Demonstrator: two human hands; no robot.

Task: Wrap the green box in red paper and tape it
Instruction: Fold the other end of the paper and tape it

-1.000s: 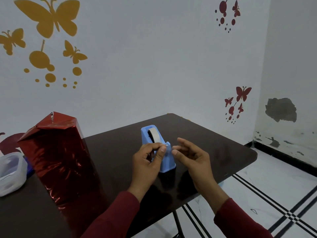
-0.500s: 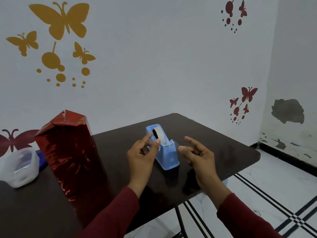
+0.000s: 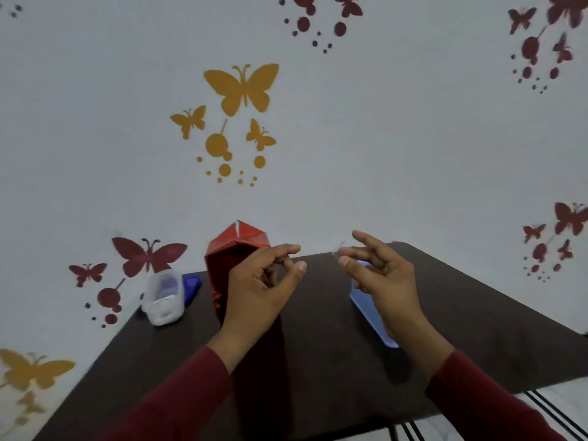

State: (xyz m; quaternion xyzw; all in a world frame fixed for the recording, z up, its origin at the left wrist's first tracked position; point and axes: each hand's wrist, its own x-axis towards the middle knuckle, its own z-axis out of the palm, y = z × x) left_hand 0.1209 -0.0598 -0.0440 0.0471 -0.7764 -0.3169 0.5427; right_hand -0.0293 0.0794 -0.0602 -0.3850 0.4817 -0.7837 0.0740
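Head view looks over a dark table [image 3: 318,361] set against a wall with butterfly stickers. Toward the table's back-left stands the box [image 3: 237,246], upright and already sheathed in glossy red paper, its top folded to a peak; the left hand covers much of its front. Right of the table's middle sits the blue dispenser [image 3: 366,308], mostly hidden behind the right hand. At the left edge lie a clear tub [image 3: 164,296] and something blue behind it. The left hand [image 3: 257,291] is raised, thumb and forefinger curled close but empty. The right hand [image 3: 378,275] pinches what looks like a faint tape strip [image 3: 338,249] at its fingertips, other fingers spread. I judge the box light and stiff, the foil slick and easily creased; steady it by its flat sides while pressing tape on the top fold.
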